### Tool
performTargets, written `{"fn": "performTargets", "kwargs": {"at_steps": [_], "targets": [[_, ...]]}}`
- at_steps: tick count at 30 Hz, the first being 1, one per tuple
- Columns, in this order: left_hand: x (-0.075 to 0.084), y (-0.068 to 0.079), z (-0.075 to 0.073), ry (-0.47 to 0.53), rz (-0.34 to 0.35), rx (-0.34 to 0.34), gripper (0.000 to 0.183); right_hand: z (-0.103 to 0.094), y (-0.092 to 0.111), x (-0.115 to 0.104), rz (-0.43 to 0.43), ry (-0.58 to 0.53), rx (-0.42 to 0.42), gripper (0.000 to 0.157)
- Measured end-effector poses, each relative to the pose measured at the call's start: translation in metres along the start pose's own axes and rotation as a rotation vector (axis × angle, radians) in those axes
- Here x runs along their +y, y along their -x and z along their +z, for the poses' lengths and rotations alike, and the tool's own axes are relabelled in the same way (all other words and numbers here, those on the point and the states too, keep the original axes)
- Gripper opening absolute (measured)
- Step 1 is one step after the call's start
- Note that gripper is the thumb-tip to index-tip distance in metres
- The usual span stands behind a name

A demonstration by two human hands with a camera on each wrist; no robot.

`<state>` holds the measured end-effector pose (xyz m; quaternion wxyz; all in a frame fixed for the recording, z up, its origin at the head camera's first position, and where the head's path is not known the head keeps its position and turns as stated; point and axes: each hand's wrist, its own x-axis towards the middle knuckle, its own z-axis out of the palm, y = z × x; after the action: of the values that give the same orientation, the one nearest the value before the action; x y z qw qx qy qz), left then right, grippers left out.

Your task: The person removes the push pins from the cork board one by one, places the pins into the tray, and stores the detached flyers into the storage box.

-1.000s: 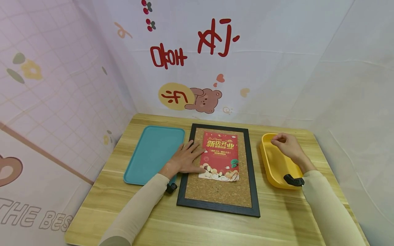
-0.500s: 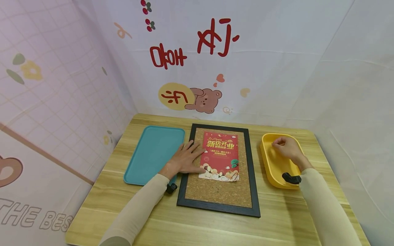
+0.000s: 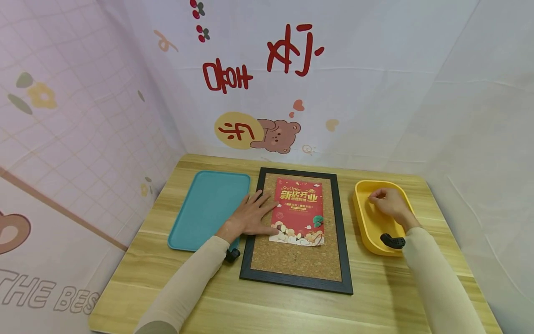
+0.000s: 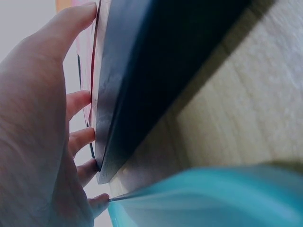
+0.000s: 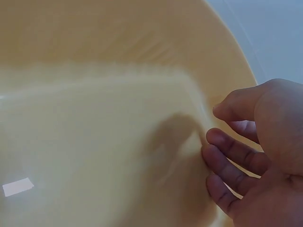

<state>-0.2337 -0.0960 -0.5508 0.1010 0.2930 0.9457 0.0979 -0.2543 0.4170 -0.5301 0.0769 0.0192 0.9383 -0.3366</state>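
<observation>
Resting on corkboard [image 3: 294, 264], 9 o'clock side: left hand [image 3: 247, 218], grip spread onto red poster [image 3: 297, 211].
Right hand [image 3: 393, 205] inside yellow tray [image 3: 373, 227], 3 o'clock from corkboard: grip loosely curled, parted.

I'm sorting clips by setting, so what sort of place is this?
Probably a staged indoor work corner: a wooden table stands before what looks like a creased cloth backdrop printed with a cartoon bear, and a framed cork board lies on the table.
</observation>
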Motion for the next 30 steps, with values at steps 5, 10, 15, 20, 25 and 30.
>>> {"fn": "performTargets", "kwargs": {"at_steps": [5,10,15,20,25,30], "targets": [[-0.0002,-0.0002,0.0006,0.003,-0.004,-0.002,0.103,0.0033,-0.0025,0.0015,0.006,-0.013,-0.002,0.028],[-0.0001,0.0001,-0.0005,0.002,-0.002,-0.011,0.103,0.005,-0.0026,-0.001,0.002,-0.023,0.0,0.027],[0.0002,0.0005,-0.0014,0.0,0.0,-0.013,0.104,0.0052,-0.0028,-0.0011,0.008,-0.02,-0.002,0.027],[0.0005,0.0008,-0.0014,0.01,-0.006,-0.01,0.102,0.0065,-0.0052,0.001,0.013,-0.019,0.0,0.027],[0.0004,0.0006,-0.0007,0.006,-0.011,-0.01,0.102,0.0074,-0.0076,0.0049,0.025,-0.001,0.005,0.026],[0.0003,0.0003,-0.0008,-0.005,-0.01,-0.009,0.102,0.0075,-0.009,0.0049,0.024,0.014,0.005,0.026]]}}
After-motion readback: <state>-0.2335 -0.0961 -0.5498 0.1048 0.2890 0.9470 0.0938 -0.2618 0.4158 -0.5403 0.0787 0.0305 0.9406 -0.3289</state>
